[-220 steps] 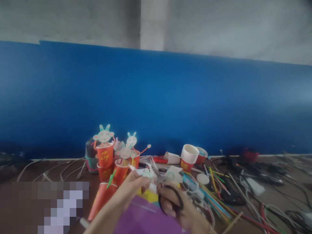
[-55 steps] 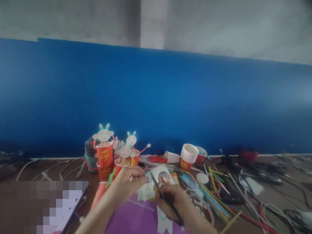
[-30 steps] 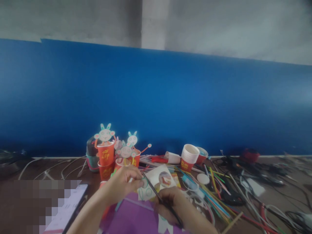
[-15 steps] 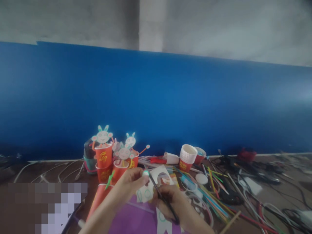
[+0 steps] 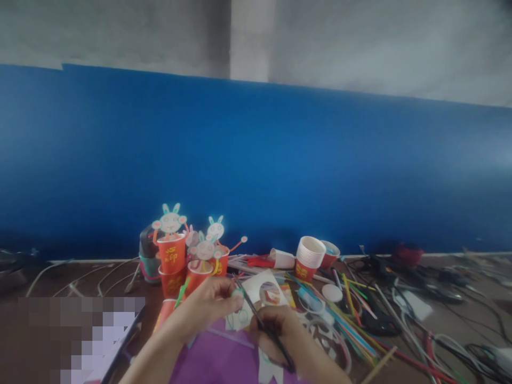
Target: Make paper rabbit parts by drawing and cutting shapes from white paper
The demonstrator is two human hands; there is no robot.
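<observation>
My left hand (image 5: 214, 304) pinches a small paper piece (image 5: 237, 293) with a green outline between thumb and fingers. Black scissors (image 5: 266, 330) are in my right hand (image 5: 280, 325), their blades pointing up and left beside that piece. White paper (image 5: 239, 319) with green-drawn circles lies just below my fingertips. Farther back is a white sheet with a round hole (image 5: 256, 282). Under both hands is a purple sheet (image 5: 224, 357). Rabbit-faced paper figures (image 5: 170, 222) stand in red cups (image 5: 172, 253) behind my left hand.
A stack of paper cups (image 5: 310, 256) stands behind my right hand. Colourful straws or sticks (image 5: 352, 330) and a white disc (image 5: 332, 293) lie to the right, with black cables (image 5: 432, 293) beyond. A blue panel (image 5: 256, 170) rises behind the table.
The small piece has turned or shifted slightly down in my left fingers, and the scissor tips have moved a little up and left. The camera view has shifted slightly.
</observation>
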